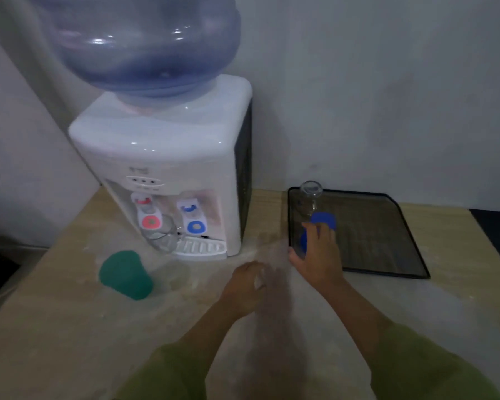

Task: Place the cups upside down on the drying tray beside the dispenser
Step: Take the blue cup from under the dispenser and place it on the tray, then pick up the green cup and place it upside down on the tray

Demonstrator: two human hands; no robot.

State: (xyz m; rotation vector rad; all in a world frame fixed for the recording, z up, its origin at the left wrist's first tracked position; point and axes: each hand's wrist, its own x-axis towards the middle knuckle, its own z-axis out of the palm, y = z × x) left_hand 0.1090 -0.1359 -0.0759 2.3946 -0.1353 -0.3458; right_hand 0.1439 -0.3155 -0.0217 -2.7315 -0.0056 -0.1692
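Observation:
My right hand [318, 252] grips a blue cup [324, 222], bottom up, at the near left part of the dark drying tray [387, 235]. A clear glass [311, 194] stands upside down at the tray's far left corner. A green cup [126, 274] lies tipped on the counter left of the white water dispenser [171, 157]. Another clear glass [160, 233] leans against the dispenser below the red tap. My left hand [244, 287] rests on the counter with fingers curled and nothing visibly held; it is blurred.
A large blue water bottle [139, 44] tops the dispenser, whose white drip grate [199, 245] juts forward. The beige counter [70, 327] ends at a wall behind and drops off at the left.

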